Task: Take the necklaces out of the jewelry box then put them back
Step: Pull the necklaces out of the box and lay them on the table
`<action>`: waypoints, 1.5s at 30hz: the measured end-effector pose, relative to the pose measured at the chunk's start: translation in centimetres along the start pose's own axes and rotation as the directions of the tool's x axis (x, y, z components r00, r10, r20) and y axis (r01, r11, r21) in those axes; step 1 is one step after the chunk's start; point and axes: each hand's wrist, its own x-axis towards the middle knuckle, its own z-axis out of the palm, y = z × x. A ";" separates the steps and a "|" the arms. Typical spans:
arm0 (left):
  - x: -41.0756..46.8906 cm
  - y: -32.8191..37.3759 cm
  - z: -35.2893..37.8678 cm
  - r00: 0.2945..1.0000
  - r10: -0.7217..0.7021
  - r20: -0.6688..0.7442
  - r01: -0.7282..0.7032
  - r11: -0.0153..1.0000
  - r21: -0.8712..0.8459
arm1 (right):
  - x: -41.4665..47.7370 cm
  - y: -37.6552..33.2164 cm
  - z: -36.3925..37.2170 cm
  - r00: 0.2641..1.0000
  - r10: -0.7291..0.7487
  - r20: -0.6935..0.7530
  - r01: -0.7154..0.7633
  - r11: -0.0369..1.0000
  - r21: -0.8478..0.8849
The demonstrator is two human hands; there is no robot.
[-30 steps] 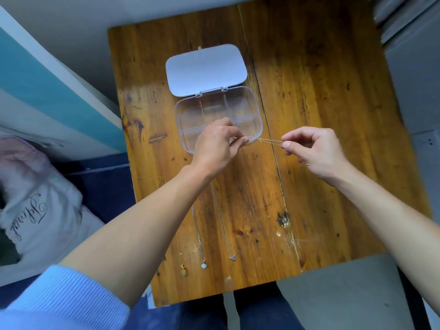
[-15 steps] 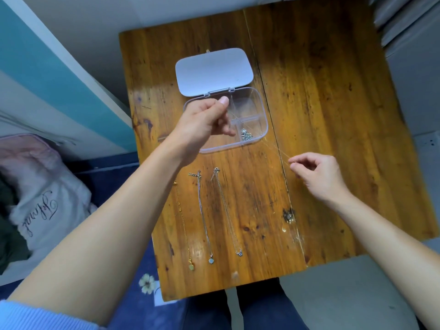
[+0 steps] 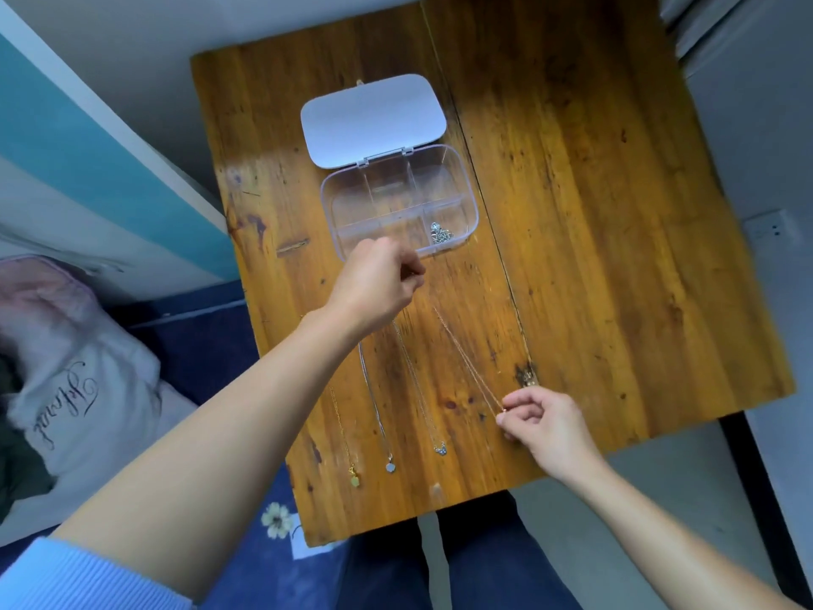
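Note:
A clear plastic jewelry box (image 3: 467, 200) lies open on the wooden table (image 3: 594, 239), its white lid (image 3: 373, 118) folded back. One silver necklace (image 3: 441, 234) is bunched in the near right compartment. Three necklaces lie stretched out on the table: a gold one (image 3: 347, 451), a silver one (image 3: 374, 407) and another silver one (image 3: 418, 389). A thin rose-gold necklace (image 3: 466, 358) runs taut between my hands. My left hand (image 3: 374, 286) pinches its upper end just in front of the box. My right hand (image 3: 543, 420) pinches its lower end near the table's front edge.
The table's front edge runs just below my right hand. A bed with a pale pillow (image 3: 66, 389) and dark blue bedding (image 3: 211, 345) sits to the left. My knees in dark trousers (image 3: 462, 556) are under the table.
My left hand came back from over the box toward me. My right hand moved toward the front edge, drawing the thin necklace out straight beside the other three.

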 end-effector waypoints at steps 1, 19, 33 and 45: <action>0.0 0.0 0.7 1.000 0.011 0.002 -0.011 0.999 0.038 | -0.6 0.1 0.5 1.000 0.017 0.007 -0.016 1.000 -0.022; 0.6 -1.5 4.2 0.994 0.093 0.057 -0.107 0.931 0.348 | -1.7 -0.4 2.4 0.999 0.039 -0.013 -0.042 0.936 -0.350; -1.5 -4.9 0.2 0.961 0.045 -0.273 0.070 0.915 0.396 | 13.4 -21.2 -1.4 0.842 -0.535 0.066 0.384 0.510 -0.770; -1.5 -5.6 0.9 0.951 0.041 -0.307 0.072 0.935 0.348 | 16.2 -21.8 0.1 0.839 -0.518 0.169 0.346 0.268 -0.899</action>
